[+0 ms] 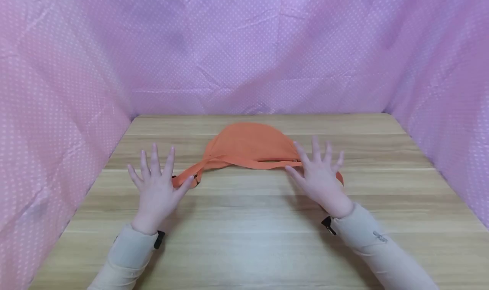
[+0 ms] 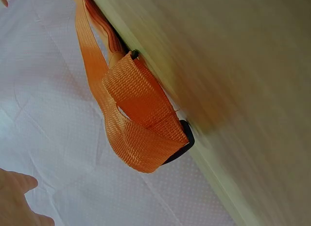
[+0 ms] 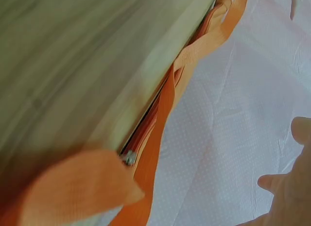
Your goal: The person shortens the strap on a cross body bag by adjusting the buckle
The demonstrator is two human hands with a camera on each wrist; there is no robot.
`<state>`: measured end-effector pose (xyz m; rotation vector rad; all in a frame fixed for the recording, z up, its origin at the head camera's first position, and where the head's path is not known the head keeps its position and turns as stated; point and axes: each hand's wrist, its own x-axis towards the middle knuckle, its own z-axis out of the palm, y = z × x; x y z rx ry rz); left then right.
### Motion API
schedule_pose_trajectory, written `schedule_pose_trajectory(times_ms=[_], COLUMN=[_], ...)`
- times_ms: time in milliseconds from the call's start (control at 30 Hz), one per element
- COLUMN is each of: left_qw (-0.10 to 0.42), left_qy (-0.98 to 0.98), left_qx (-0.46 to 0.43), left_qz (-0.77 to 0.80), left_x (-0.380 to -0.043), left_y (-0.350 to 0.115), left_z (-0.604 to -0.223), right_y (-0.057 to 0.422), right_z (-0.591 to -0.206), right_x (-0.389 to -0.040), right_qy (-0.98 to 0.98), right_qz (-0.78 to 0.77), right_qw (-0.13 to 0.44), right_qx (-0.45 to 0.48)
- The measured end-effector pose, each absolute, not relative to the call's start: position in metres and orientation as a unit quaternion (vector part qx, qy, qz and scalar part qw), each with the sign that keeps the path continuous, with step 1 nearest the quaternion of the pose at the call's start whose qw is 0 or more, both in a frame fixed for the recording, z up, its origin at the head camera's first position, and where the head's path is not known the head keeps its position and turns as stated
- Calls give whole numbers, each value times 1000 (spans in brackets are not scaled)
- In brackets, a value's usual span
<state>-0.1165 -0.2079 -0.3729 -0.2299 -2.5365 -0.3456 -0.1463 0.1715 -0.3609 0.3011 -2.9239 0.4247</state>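
An orange waist bag (image 1: 250, 141) lies flat on the wooden table, its curved edge toward the back. Its webbing strap (image 1: 263, 164) runs along the near side, and a zipper pull (image 3: 129, 158) shows in the right wrist view. At the left end the strap loops through a black buckle (image 2: 187, 136). My left hand (image 1: 155, 192) is spread beside that loop, thumb overlapping it in the head view. The right hand (image 1: 318, 177), fingers also spread, hovers over the bag's right end and hides part of the strap there. Neither hand holds anything.
The wooden table (image 1: 244, 239) has pale striped grain. Pink dotted cloth (image 1: 244, 48) hangs behind it and along both sides. Each wrist wears a cuff with a black camera clip (image 1: 159, 240).
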Motion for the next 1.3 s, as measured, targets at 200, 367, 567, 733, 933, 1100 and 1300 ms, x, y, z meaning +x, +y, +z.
schedule_pose_trajectory(times_ms=[200,367,567,733,933,1100,1300], left_qw=[279,272,233,206,171,87,15], left_qy=[-946,-946,-951,-953,-955,-963,-960], left_qx=[-82,-83,-85,-83,-81,-63,-45], left_qz=[-139,-152,-186,-207,-230,-247,-278], left_x=[-115,-116,-115,-116,-120,-123,-124], left_y=[-210,-212,-217,-220,-222,-227,-234], left_z=[-375,-376,-376,-375,-376,-375,-376], right_y=[158,146,129,116,100,85,67], right_z=[-363,-365,-368,-370,-371,-372,-373], right_x=[-147,-149,-151,-154,-158,-161,-161], right_qy=[-980,-980,-977,-974,-968,-963,-955], right_qz=[145,139,150,154,159,158,161], right_qw=[78,73,69,77,83,85,96], right_qx=[110,118,137,151,175,199,228])
